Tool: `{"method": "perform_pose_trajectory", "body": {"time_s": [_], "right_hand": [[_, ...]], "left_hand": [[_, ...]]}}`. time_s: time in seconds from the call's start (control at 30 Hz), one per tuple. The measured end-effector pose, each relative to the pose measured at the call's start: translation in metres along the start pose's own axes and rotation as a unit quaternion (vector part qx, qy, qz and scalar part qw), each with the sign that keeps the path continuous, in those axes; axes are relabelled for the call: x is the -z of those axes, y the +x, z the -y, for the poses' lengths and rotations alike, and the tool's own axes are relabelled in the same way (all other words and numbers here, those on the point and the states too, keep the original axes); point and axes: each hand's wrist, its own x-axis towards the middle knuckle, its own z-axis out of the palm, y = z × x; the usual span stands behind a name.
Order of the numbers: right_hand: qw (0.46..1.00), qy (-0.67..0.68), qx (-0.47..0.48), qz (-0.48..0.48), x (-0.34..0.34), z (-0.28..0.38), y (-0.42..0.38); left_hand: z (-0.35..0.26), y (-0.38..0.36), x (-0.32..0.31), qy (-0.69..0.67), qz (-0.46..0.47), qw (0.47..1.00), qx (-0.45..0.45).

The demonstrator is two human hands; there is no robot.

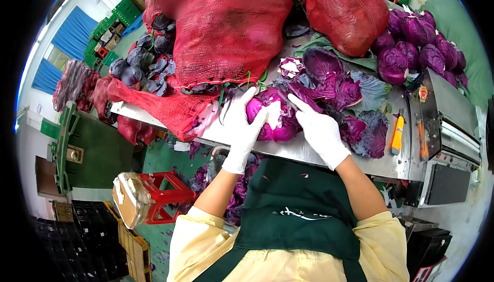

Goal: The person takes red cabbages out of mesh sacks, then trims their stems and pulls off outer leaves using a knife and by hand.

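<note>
A purple cabbage (283, 132) with a pale cut base facing up lies at the front edge of the metal table (303, 153). My left hand (242, 125), in a white glove, holds the cabbage's left side with the thumb on top. At its right side is my gloved right hand (319, 130), fingers bent round a dark, thin tool that resembles a knife (287, 98); its handle is hidden in the palm. Loose purple leaves (337, 89) and a cut stem piece (291, 68) lie behind and to the right.
Red mesh sacks (231, 30) stand at the back. Whole cabbages (406, 50) are piled at the back right. A yellow cutter (398, 134) lies on the right, beside a metal machine (447, 122). A red stool (172, 194) stands on the floor at left.
</note>
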Motion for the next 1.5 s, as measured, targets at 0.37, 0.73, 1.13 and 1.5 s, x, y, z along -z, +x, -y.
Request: {"method": "perform_pose_trajectory", "body": {"time_s": [0.37, 0.73, 1.13, 1.5], "right_hand": [[0.989, -0.107, -0.022, 0.103, 0.022, 0.031, -0.001], [0.997, -0.004, -0.060, 0.038, 0.019, 0.022, 0.009], [0.980, -0.167, -0.075, -0.080, 0.018, -0.063, 0.033], [0.974, -0.092, -0.190, -0.083, 0.035, -0.075, 0.026]], "left_hand": [[-0.009, 0.002, -0.001, 0.027, -0.020, 0.999, -0.015], [-0.019, 0.000, -0.002, 0.037, -0.009, 0.999, -0.012], [0.004, -0.005, 0.011, -0.056, 0.035, 0.998, 0.016], [-0.024, -0.016, 0.026, 0.114, 0.099, 0.989, -0.014]]}}
